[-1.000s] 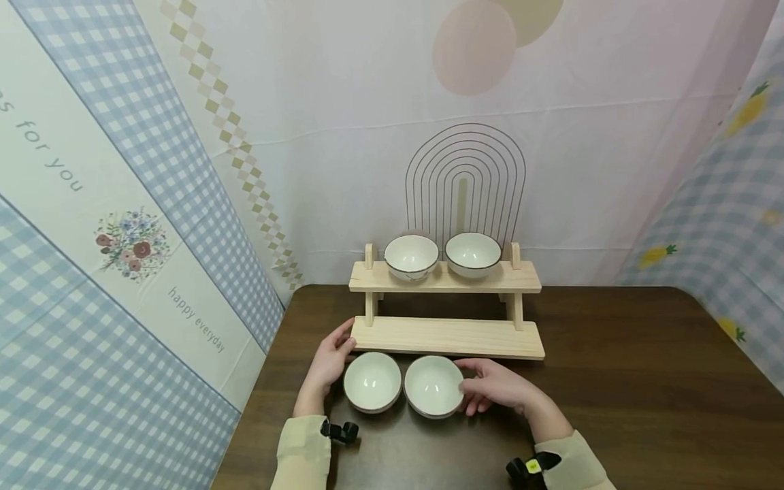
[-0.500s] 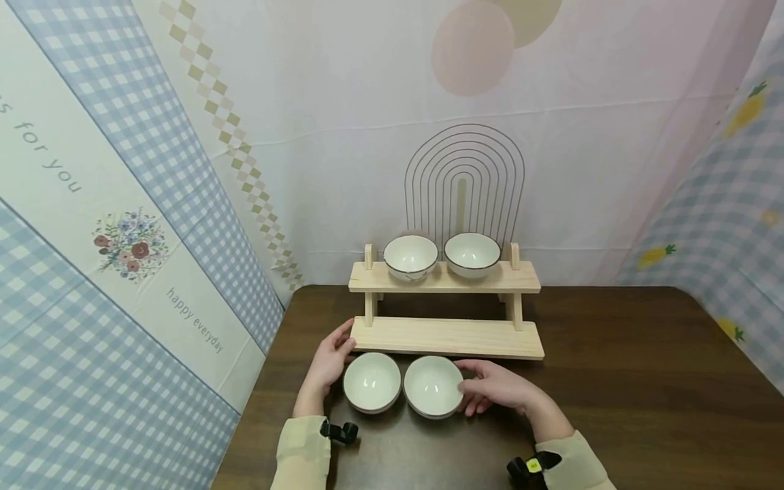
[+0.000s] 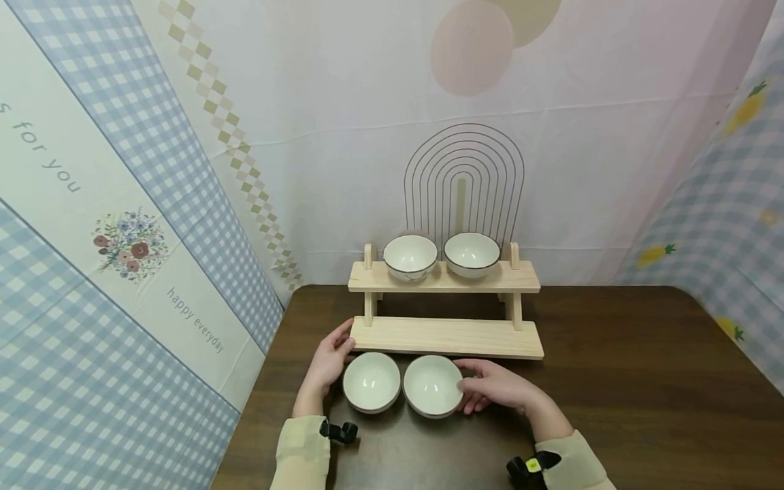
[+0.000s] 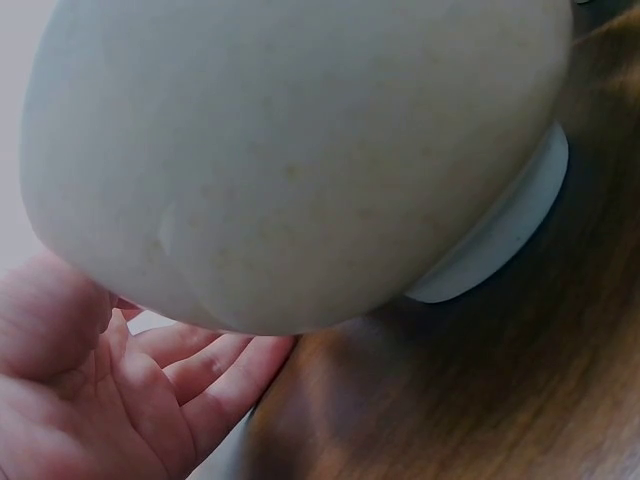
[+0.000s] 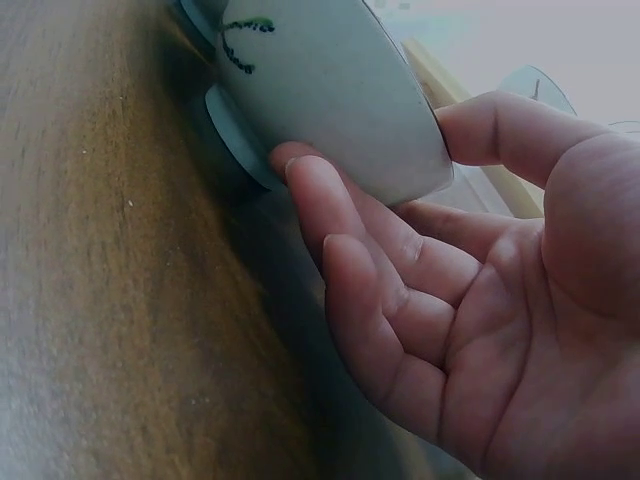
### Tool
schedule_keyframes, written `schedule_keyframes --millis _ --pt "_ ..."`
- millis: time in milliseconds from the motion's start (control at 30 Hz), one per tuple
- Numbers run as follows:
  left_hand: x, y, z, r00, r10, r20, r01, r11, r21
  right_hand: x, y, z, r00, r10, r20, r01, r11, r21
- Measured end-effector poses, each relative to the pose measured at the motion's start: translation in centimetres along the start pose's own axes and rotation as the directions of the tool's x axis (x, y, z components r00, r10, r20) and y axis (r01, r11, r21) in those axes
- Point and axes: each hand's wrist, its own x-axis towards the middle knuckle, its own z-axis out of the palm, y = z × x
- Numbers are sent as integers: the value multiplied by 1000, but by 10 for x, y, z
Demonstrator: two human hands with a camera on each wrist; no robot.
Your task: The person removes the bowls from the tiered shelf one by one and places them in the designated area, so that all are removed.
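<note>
My right hand [image 3: 496,384] holds the right-hand white bowl [image 3: 431,384] by its right side. In the right wrist view the thumb lies at the rim of this bowl [image 5: 340,110], which bears a dark sprig, while curled fingers sit under its wall. My left hand [image 3: 327,361] touches the left end of the wooden two-tier rack [image 3: 447,337] with fairly straight fingers. Just right of that hand stands a second white bowl [image 3: 371,382]. Its outer wall [image 4: 300,160] hides part of the left hand [image 4: 110,400] in the left wrist view.
Two more white bowls, one left [image 3: 410,256] and one right [image 3: 472,254], sit side by side on the rack's upper shelf. The dark wooden table [image 3: 612,381] backs onto a printed cloth [image 3: 343,136]. Checked cloth [image 3: 122,340] hangs at the left.
</note>
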Motion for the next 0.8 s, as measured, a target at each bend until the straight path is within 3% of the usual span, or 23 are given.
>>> schedule_keyframes --millis 533,800 --pt "5 3 1 1000 11 7 -12 1000 16 -4 -6 -3 1000 -16 8 16 999 -34" --pt "0 9 -9 999 -36 10 36 997 68 -11 -13 -6 999 -21 -24 18 993 -119"
